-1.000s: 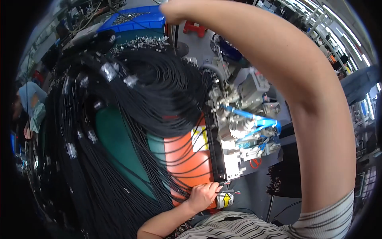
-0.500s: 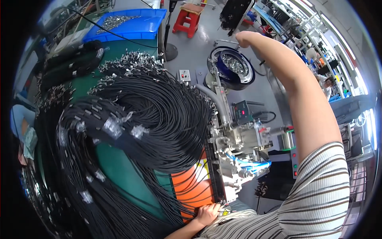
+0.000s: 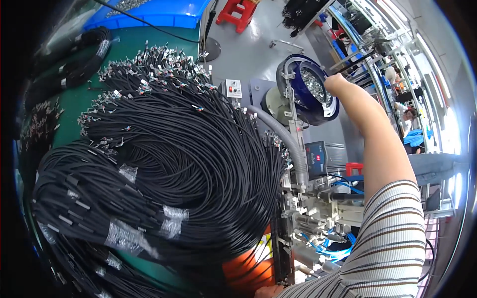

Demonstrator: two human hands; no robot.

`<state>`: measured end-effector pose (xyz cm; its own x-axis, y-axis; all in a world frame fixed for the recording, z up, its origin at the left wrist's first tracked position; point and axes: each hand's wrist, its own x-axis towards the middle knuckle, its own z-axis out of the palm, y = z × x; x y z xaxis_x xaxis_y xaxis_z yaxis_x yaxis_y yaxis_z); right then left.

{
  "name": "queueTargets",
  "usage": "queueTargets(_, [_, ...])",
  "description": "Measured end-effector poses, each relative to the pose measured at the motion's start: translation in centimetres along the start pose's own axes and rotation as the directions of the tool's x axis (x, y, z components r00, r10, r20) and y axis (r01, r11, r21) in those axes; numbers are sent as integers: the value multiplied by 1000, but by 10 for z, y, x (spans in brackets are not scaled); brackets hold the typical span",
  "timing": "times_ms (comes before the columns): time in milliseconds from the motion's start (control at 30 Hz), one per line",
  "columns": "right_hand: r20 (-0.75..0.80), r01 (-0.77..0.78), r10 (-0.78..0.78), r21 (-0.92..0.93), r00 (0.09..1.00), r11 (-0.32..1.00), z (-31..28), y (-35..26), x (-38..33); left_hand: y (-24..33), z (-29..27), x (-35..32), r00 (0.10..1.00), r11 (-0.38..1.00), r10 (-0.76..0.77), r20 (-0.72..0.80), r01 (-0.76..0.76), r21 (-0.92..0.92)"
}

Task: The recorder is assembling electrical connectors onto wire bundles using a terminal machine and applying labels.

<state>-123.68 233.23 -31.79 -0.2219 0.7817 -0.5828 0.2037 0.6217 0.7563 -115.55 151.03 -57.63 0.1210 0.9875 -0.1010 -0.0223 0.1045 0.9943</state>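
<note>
My right arm stretches far forward, and my right hand (image 3: 334, 83) is at the right rim of a round dark-blue vibrating feeder bowl (image 3: 299, 74). Small shiny metal parts (image 3: 311, 85) lie in that bowl. The fingers of this hand are hidden, so what they hold, if anything, does not show. At the bottom edge, my left hand (image 3: 268, 291) shows only in part, beside the orange plate (image 3: 248, 270) at the machine's near end; its fingers cannot be made out. A large coil of black cables (image 3: 198, 164) with metal-tipped ends spreads left of the machine (image 3: 318, 213).
Behind the cables stands a blue tray (image 3: 149, 20) of metal parts on the green table (image 3: 119, 54). A small control box (image 3: 232, 89), a grey hose (image 3: 283, 131) and a display unit (image 3: 316, 158) border the machine. A red stool (image 3: 237, 15) stands beyond.
My view has shifted forward and closer to the cables. My right hand has come from beyond the bowl down to its right rim. My left hand has slipped mostly below the lower edge.
</note>
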Motion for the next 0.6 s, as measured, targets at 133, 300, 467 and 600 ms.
queueTargets(133, [-10, -66, 67, 69, 998, 995, 41, -43, 126, -86, -23, 77, 1000, 1000, 12, -11, -12, 1])
queueTargets(300, [-39, -200, 209, 156, 977, 967, 85, -64, 212, -133, -31, 149, 1000, 1000, 10, -28, -9, 27])
queueTargets(467, [-14, -291, 299, 194, 954, 937, 128, -59, 272, -162, -27, 199, 999, 998, 12, -36, -10, 60])
queueTargets(600, [-52, -335, 359, 255, 932, 907, 154, -52, 302, -175, -20, 223, 999, 996, 11, -41, -7, 85])
